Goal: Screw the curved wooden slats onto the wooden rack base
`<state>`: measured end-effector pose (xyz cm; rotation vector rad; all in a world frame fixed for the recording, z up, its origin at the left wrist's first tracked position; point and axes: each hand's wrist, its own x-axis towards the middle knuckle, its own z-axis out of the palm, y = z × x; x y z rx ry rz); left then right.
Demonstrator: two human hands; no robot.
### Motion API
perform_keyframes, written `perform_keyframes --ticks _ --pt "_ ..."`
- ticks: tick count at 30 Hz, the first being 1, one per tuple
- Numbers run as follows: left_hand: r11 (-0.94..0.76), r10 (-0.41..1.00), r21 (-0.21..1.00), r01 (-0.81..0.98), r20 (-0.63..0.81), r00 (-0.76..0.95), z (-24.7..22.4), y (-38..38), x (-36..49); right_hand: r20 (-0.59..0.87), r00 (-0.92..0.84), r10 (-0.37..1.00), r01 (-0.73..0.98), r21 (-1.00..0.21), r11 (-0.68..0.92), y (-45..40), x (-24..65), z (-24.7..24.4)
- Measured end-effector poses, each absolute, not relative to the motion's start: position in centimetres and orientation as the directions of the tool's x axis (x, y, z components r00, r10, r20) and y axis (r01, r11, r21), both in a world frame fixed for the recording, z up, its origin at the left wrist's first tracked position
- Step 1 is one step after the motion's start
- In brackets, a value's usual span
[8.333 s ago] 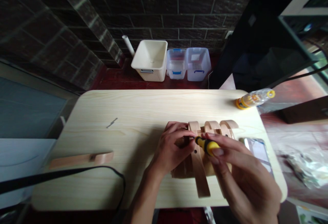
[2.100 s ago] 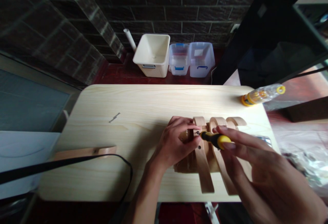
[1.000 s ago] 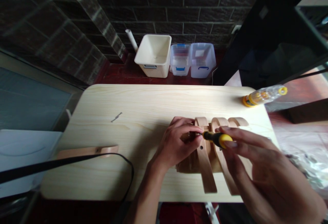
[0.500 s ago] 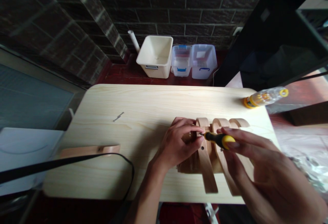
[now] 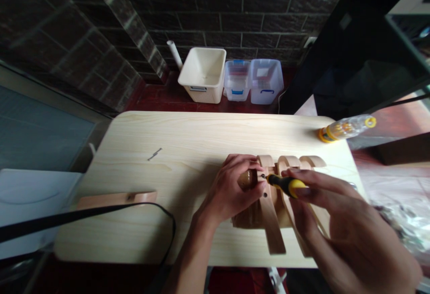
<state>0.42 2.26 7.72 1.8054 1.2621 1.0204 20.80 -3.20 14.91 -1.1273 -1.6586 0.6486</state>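
Observation:
Several bent plywood strips (image 5: 273, 222) stand together in a curved stack on the pale wooden tabletop (image 5: 134, 137). My left hand (image 5: 231, 191) grips the nearest strip, and a rounded brown wooden part (image 5: 247, 179) shows between its fingers. My right hand (image 5: 339, 213) is shut on a yellow-and-black screwdriver (image 5: 286, 185). The screwdriver's thin tip points left, touching or almost touching the strip beside my left fingers. A small hole (image 5: 265, 194) shows in the strip below the tip. My hands hide the joint area.
A loose wooden strip (image 5: 117, 199) and a small metal piece (image 5: 154, 153) lie at the table's left. A black cable (image 5: 83, 216) crosses the near left corner. A plastic bottle (image 5: 346, 129) lies at the far right. Behind the table stand a cream basket (image 5: 201, 74) and two clear bins (image 5: 251, 81).
Since the oldest frame, the view has shifted and the stack appears further right. Over the last half second, my left fingers have parted slightly, showing more of the brown part.

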Motion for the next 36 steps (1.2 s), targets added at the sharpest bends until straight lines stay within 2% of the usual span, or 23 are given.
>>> perform_keyframes --ticks 13,36 --pt "-0.248 0.961 0.884 0.397 0.172 0.217 7.82 2.23 0.15 0.428 -0.115 0.896 0.389 -0.811 0.437 -3.30 21.59 14.82" --pt "-0.279 0.949 0.884 0.374 0.196 0.245 7.72 2.23 0.15 0.442 -0.137 0.887 0.395 -0.796 0.458 -3.03 21.09 15.54"
